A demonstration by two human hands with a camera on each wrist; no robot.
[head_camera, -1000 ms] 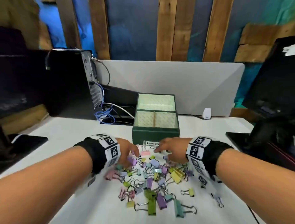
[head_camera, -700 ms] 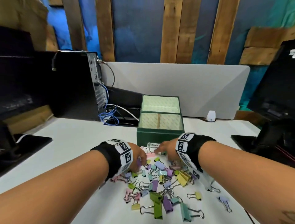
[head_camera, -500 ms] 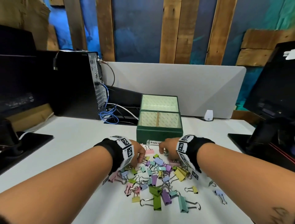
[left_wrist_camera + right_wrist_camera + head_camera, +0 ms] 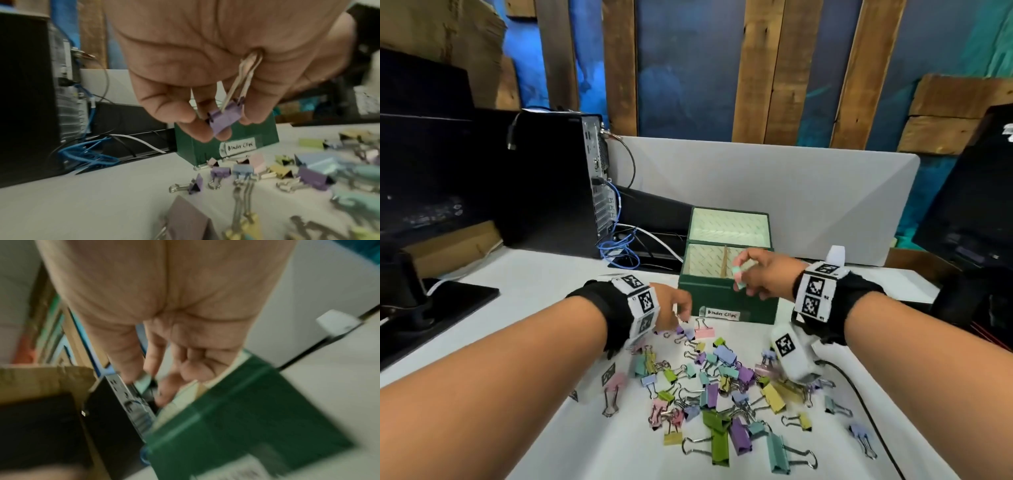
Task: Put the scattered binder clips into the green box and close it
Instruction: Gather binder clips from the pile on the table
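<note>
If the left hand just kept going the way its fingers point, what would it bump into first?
Most likely the front wall of the green box. The left hand pinches a purple clip, and in the left wrist view its fingertips point at that wall. How far off it is remains unclear.

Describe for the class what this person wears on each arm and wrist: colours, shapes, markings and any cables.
Both forearms are bare, with no sleeves. The left wrist has a black fabric wrap and a white band printed with black square code markers. The right wrist has the same black wrap and marked white band. A white marked block hangs under the right wrist, and a black cable runs from it.
</note>
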